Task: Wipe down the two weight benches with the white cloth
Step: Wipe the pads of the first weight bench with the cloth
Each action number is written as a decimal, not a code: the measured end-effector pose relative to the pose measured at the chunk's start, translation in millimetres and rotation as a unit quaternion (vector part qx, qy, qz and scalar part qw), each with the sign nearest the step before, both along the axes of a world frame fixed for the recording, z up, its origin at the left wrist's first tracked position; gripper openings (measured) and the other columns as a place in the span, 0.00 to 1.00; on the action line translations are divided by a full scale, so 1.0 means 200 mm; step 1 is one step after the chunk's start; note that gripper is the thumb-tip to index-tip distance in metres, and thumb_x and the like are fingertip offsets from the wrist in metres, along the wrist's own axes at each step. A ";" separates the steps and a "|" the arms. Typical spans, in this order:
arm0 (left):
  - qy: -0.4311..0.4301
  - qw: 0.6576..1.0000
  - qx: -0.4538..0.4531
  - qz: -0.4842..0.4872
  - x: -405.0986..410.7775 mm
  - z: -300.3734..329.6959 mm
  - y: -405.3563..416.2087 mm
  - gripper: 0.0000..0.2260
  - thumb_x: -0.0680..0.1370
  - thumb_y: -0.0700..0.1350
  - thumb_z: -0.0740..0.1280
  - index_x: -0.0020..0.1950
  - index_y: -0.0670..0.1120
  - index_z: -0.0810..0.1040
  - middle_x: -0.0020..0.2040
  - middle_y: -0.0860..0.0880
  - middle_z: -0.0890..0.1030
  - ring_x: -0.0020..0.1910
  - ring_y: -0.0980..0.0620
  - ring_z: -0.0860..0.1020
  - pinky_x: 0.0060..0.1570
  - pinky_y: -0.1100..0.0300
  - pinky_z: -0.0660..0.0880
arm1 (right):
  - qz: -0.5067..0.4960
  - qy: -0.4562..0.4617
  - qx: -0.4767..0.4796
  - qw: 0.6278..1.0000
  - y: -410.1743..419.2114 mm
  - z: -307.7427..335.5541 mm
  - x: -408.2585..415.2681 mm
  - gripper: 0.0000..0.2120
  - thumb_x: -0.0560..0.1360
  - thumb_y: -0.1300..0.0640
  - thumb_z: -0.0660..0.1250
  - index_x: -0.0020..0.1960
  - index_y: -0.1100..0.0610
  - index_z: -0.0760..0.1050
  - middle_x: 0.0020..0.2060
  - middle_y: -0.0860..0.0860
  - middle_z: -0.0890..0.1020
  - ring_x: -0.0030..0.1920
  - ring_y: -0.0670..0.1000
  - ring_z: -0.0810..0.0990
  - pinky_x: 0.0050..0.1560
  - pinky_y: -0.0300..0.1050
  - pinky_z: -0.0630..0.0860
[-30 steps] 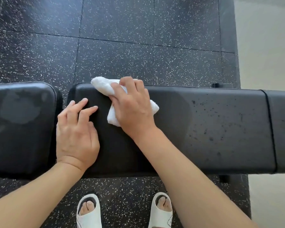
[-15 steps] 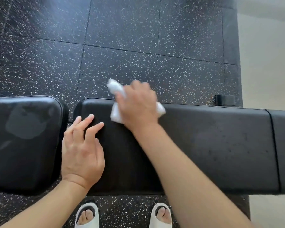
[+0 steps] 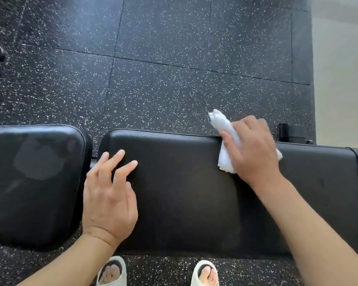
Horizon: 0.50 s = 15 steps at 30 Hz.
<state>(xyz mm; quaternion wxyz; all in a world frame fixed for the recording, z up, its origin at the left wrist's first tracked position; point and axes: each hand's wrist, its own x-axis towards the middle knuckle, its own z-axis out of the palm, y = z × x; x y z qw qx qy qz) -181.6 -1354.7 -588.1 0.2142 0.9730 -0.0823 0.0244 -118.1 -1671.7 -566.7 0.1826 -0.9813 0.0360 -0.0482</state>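
Note:
A long black padded bench (image 3: 184,193) runs across the view in front of me. A second black pad (image 3: 35,182) lies to its left, across a narrow gap, with dull smears on its top. My right hand (image 3: 252,149) grips a crumpled white cloth (image 3: 225,141) and presses it on the far edge of the long pad, right of its middle. One end of the cloth sticks out past the far edge. My left hand (image 3: 110,190) rests flat on the long pad's left end, fingers straight and spread.
Black rubber floor tiles with white flecks (image 3: 163,79) surround the benches. A black frame foot (image 3: 293,133) shows behind the long pad at the right. A pale floor strip (image 3: 341,79) runs along the right. My feet in white slippers (image 3: 159,273) stand below the pad.
My right hand has slid the cloth to the right along the long pad's far edge. My left hand has stayed on the pad's left end.

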 end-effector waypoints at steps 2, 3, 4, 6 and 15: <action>0.002 1.000 -0.001 0.000 0.01 0.00 0.00 0.20 0.80 0.42 0.57 0.70 0.44 0.76 0.76 0.41 0.72 0.78 0.33 0.66 0.77 0.37 0.64 | -0.047 -0.001 0.009 0.999 0.00 0.00 -0.02 0.14 0.81 0.46 0.63 0.54 0.57 0.77 0.49 0.54 0.78 0.48 0.59 0.72 0.52 0.57 0.71; 0.002 1.000 -0.001 0.000 0.00 0.00 0.00 0.20 0.80 0.42 0.57 0.70 0.44 0.76 0.76 0.41 0.72 0.77 0.32 0.67 0.77 0.37 0.64 | -0.054 0.000 0.005 0.999 0.05 -0.01 -0.01 0.14 0.81 0.46 0.64 0.54 0.57 0.77 0.50 0.54 0.78 0.48 0.60 0.72 0.51 0.57 0.71; 0.002 1.000 -0.002 0.000 0.00 0.00 0.00 0.20 0.79 0.42 0.57 0.70 0.44 0.76 0.75 0.40 0.73 0.77 0.32 0.67 0.77 0.37 0.64 | -0.053 -0.002 0.000 0.999 0.13 -0.01 0.01 0.14 0.80 0.46 0.64 0.54 0.56 0.77 0.50 0.55 0.78 0.49 0.60 0.73 0.50 0.58 0.71; 0.000 1.000 -0.004 -0.001 0.00 0.01 0.00 0.20 0.79 0.41 0.57 0.69 0.43 0.76 0.75 0.41 0.73 0.77 0.32 0.67 0.76 0.36 0.64 | -0.029 -0.009 -0.007 1.000 0.34 -0.01 0.08 0.15 0.79 0.44 0.65 0.52 0.55 0.78 0.50 0.55 0.78 0.49 0.61 0.74 0.48 0.57 0.72; -0.013 1.000 0.001 -0.002 0.01 0.01 0.00 0.20 0.78 0.40 0.58 0.69 0.45 0.75 0.75 0.41 0.73 0.76 0.32 0.67 0.76 0.37 0.65 | 0.065 -0.082 0.084 0.991 0.78 -0.04 0.05 0.12 0.77 0.46 0.71 0.46 0.55 0.77 0.47 0.52 0.75 0.47 0.56 0.71 0.44 0.54 0.70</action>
